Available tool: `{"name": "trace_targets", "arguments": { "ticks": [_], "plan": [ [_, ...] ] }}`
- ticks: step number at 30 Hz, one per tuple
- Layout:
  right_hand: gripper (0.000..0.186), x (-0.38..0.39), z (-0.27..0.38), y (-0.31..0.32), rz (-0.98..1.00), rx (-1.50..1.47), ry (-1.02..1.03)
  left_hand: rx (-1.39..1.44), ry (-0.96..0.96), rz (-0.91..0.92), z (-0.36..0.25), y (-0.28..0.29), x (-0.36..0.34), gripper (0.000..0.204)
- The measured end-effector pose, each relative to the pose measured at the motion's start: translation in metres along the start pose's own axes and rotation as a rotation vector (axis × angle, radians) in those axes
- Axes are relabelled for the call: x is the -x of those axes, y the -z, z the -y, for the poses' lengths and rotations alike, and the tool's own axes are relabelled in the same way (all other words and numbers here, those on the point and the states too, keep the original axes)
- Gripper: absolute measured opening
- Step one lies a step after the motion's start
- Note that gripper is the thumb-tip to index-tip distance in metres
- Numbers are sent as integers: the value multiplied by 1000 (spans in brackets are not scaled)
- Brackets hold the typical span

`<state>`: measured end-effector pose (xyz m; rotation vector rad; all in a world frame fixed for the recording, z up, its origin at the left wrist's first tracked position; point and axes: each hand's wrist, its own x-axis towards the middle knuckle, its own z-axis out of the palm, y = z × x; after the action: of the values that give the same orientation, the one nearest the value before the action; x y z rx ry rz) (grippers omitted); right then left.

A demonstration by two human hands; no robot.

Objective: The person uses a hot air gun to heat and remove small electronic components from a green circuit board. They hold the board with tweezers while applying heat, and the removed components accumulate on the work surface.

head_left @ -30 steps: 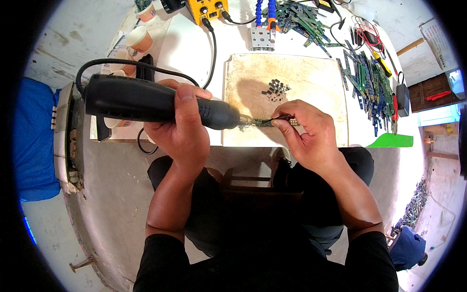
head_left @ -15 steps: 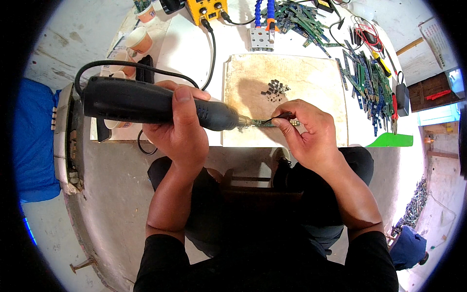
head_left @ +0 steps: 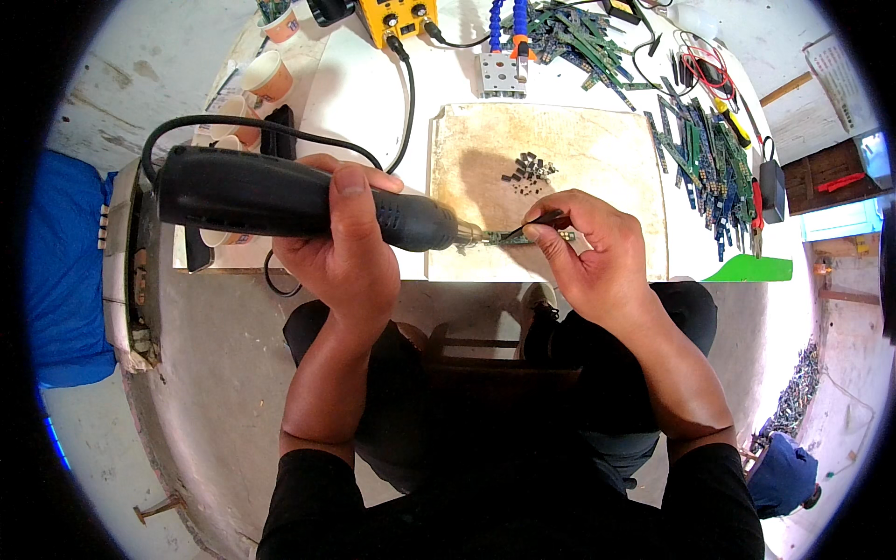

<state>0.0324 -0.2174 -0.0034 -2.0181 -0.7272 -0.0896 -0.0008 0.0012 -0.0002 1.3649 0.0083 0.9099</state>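
Note:
My left hand (head_left: pixel 347 238) is wrapped round a black hot air gun (head_left: pixel 271 194), whose metal nozzle points right. Just past the nozzle lies a narrow green circuit board strip (head_left: pixel 563 236) on a stained, pale square board (head_left: pixel 467 140). Pinched in my right hand (head_left: pixel 597 247) are dark tweezers (head_left: pixel 544 217), their tips down at the strip near the nozzle. Whether the tips grip a part is too small to tell. Beyond my right hand sits a little heap of small black components (head_left: pixel 530 170) on the square board.
Piles of circuit board strips (head_left: pixel 705 168) cover the table's right side, with another heap (head_left: pixel 579 47) behind. A yellow control unit (head_left: pixel 397 19) stands at the back, its cable (head_left: pixel 411 103) running forward. Paper cups (head_left: pixel 268 77) line the left. A metal block (head_left: pixel 501 75) stands behind the square board.
The tweezers in my right hand have shifted very slightly over the strip. My left hand and the hot air gun stay almost where they were.

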Motion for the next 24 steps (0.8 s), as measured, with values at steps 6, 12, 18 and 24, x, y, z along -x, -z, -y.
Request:
{"name": "trace_targets", "arguments": {
  "ticks": [6, 12, 18, 24],
  "plan": [
    [10, 0, 0, 0, -3, -13, -12, -4, -7, -3, -2, -2, 0, 13],
    [10, 0, 0, 0, -20, 3, 18, -37, 39, -61, -6, -1, -3, 13],
    [11, -2, -4, -8, -85, -40, 41, -56, -4, -97, -4, 3, -9, 19],
    [11, -3, -5, -20, -69, -105, 12, -96, -18, -173, -11, 3, -12, 23]
  ]
}}
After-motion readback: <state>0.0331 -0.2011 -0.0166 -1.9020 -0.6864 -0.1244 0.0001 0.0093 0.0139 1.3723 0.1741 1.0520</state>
